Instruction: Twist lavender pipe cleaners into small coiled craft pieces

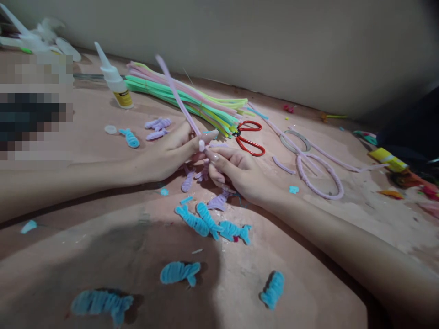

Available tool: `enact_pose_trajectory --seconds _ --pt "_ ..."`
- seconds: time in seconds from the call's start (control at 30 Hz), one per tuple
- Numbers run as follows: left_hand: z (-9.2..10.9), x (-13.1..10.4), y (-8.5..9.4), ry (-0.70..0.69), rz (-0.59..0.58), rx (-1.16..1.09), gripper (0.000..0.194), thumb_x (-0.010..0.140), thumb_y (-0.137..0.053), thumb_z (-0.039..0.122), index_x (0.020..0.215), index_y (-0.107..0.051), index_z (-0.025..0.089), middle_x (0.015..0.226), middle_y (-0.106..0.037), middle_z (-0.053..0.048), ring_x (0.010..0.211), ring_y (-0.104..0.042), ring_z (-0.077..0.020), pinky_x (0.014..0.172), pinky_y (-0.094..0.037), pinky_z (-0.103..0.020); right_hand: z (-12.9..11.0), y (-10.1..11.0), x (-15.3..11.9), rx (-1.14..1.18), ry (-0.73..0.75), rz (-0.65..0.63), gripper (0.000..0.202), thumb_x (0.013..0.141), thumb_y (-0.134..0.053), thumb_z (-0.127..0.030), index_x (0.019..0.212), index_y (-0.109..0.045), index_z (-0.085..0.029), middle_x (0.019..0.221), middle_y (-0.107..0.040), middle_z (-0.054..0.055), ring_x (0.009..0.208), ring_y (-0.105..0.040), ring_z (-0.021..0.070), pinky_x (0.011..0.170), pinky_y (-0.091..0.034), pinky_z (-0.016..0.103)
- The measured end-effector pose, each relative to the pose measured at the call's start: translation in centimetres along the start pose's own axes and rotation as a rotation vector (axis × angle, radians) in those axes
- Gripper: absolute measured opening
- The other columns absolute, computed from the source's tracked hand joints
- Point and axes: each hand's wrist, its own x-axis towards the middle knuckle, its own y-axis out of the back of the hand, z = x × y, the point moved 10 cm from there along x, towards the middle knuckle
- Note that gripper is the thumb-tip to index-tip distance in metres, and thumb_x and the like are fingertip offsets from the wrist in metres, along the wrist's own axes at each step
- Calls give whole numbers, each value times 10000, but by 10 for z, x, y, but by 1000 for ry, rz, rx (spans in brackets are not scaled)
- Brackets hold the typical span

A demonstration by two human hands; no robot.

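Observation:
A lilac pipe cleaner (pixel 176 96) slants up and left out of my left hand (pixel 181 146), whose fingers are closed round its lower part. The short bent tip shows beside my left thumb. Against it, my right hand (pixel 236 169) pinches the lower end with thumb and forefinger; the exact grip is partly hidden by the fingers. Just beneath both hands lie small wound lilac fish shapes, one of them a lilac fish (pixel 219 199). Closer to me are several wound blue fish, including a blue fish (pixel 178 273) on the table (pixel 154 246).
Behind my hands lies a bundle of coloured pipe cleaners (pixel 185 93), with red-handled scissors (pixel 252 146) at its right end. A glue bottle (pixel 118 84) stands upright at back left. Rightward are a grey ring (pixel 286 142), a lilac loop (pixel 320 195) and a yellow packet (pixel 387 159).

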Motion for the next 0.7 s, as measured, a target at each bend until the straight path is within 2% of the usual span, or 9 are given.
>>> enact_pose_trajectory --seconds 0.07,0.17,0.43,0.57,0.63,0.7 --pt "0 1 -5 -4 -51 60 579 1025 -459 689 706 -463 206 624 -437 27 621 -404 -109 557 -359 -260 0 -1 0 3 10 -9 384 1019 -606 -543 889 -535 -188 585 -449 -105 439 -311 36 416 -238 201" --pt "5 2 -12 -30 -116 139 632 1037 -385 700 676 -517 199 637 -506 4 613 -450 -123 571 -372 -284 -1 -2 0 -3 24 -23 384 1029 -595 -526 859 -520 -190 582 -458 -102 438 -331 34 425 -266 197" --pt "11 3 -10 -58 -81 175 539 1023 -479 603 687 -623 208 625 -606 -6 586 -537 -136 545 -397 -268 -1 -6 -2 -22 -14 -36 394 1049 -575 -433 754 -481 -188 620 -447 -76 504 -381 40 486 -327 193" --pt "10 2 -5 -18 -49 200 491 1014 -513 568 724 -679 208 658 -658 -16 622 -586 -150 551 -417 -266 5 -3 -4 91 -99 -43 193 968 -605 -221 804 -512 -179 619 -456 -71 517 -385 54 492 -320 199" --pt "12 1 -4 -14 -44 198 495 1013 -516 574 724 -678 207 679 -672 -25 648 -604 -160 579 -443 -274 8 -3 -6 90 -144 -56 125 926 -625 -197 846 -532 -175 621 -488 -64 519 -402 64 480 -312 205" --pt "16 0 -4 -28 -37 184 491 1013 -523 579 730 -677 208 702 -680 -29 677 -614 -167 610 -466 -279 9 -4 -7 54 -160 -77 139 926 -667 -242 894 -553 -171 650 -521 -55 535 -424 70 476 -317 207"
